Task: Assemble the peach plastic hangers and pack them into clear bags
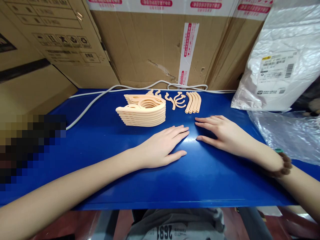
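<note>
My left hand point(163, 146) lies flat on the blue table, fingers stretched to the right, holding nothing. Across from it my right hand point(220, 133) rests with its fingers apart and pointing left, also holding nothing. Just beyond my left hand stands a neat stack of cream plastic folding hangers point(142, 116). Behind and right of the stack lie several loose hooks point(178, 100) of the same cream plastic. Several curved cream arm pieces point(193, 102) sit side by side beyond my right fingertips. Neither hand touches any of these pieces.
Cardboard boxes point(155, 46) wall off the back and left of the blue table point(160, 190). A white cable point(110, 90) runs along the back edge. At right stand a white labelled mailer bag point(280, 60) and clear plastic wrap point(287, 133). A pixelated patch covers the far left.
</note>
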Available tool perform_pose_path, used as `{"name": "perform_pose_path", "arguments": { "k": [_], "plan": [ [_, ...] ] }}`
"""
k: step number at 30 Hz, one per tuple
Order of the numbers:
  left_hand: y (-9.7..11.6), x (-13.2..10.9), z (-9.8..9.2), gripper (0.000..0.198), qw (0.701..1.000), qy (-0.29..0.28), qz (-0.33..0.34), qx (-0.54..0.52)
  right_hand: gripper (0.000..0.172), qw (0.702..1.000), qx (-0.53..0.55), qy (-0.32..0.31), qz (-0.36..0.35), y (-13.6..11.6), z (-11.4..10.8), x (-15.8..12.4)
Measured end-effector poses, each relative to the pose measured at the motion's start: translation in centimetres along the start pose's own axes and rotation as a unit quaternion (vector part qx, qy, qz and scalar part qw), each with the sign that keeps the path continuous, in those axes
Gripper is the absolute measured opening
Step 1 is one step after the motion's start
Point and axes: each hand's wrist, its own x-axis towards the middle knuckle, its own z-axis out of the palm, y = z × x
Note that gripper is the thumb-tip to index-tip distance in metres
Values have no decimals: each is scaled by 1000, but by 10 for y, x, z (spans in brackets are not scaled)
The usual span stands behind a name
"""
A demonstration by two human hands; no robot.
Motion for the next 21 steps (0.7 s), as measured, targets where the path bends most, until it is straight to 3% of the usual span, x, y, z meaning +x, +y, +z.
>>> {"name": "perform_pose_path", "arguments": {
  "k": [6, 10, 15, 21],
  "plan": [
    [-2, -2, -3, 59, 1000, -10, -4, 10, 38, 1000, 10, 20, 2, 6, 0, 7],
    [-2, -1, -1, 60, 1000, -14, 0, 18, 36, 999, 9, 32, -18, 15, -7, 32],
    [-4, 0, -2, 57, 1000, -7, 11, 11, 37, 995, 37, 30, -88, 30, -9, 101],
    [-4, 0, -2, 57, 1000, -6, 7, 15, 38, 991, 55, 31, -119, 26, 16, 194]
  ]
}}
